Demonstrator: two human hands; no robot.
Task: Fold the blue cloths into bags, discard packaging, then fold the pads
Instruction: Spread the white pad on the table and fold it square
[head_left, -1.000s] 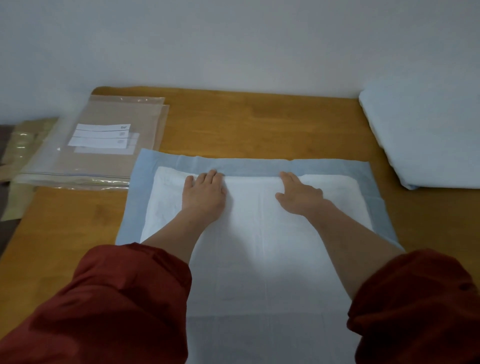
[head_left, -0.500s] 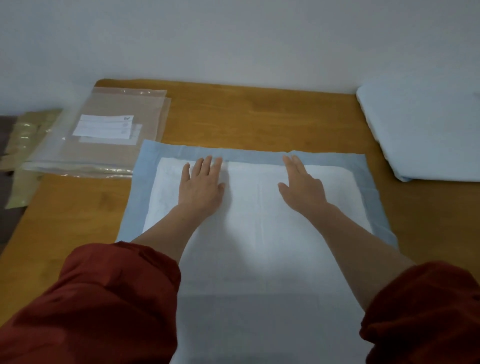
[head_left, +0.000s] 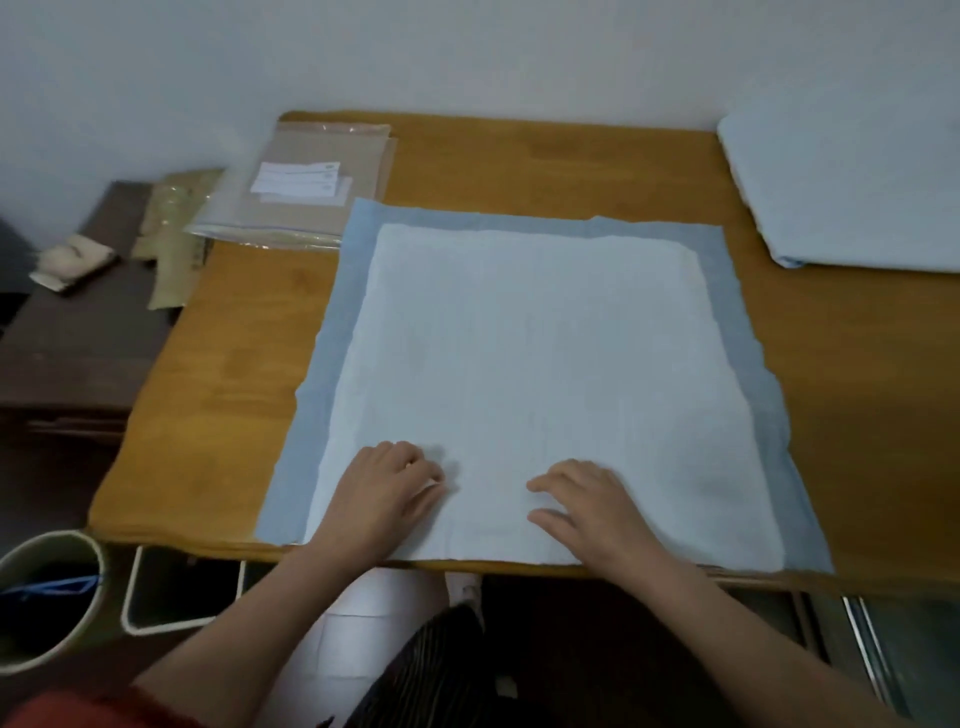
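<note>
Your pad (head_left: 535, 338) lies spread flat on the counter (head_left: 467, 166), your right hand (head_left: 587, 501) resting loose-fingered near its front edge and your left hand (head_left: 387, 483) bent-fingered, grip unclear; it looks light, thin and floppy, so pinch both near corners to fold.

The pad (head_left: 535, 374) is showing a matt, faintly quilted white centre inside a smooth pale-blue border. The wooden table (head_left: 519, 161) is giving off a soft varnished sheen. Glossy clear plastic bags (head_left: 306, 208) are covering matt brown contents and white paper labels (head_left: 298, 179).
</note>
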